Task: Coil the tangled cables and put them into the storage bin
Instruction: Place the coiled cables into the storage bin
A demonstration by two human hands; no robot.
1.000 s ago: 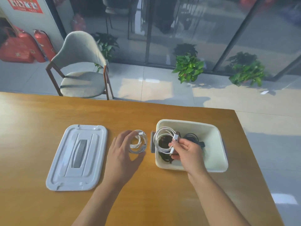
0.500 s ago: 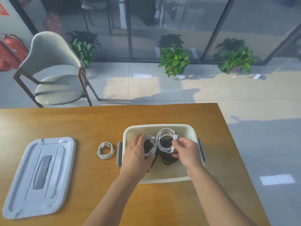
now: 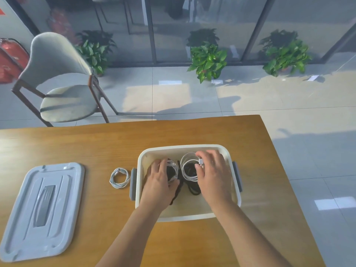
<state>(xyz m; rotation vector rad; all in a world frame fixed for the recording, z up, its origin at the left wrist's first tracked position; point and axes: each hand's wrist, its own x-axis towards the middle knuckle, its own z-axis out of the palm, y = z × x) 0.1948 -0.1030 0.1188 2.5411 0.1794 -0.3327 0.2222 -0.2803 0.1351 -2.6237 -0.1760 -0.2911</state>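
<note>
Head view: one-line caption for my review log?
Both hands settle white coiled cables inside the cream plastic storage bin; one coil remains on the wooden table.
</note>
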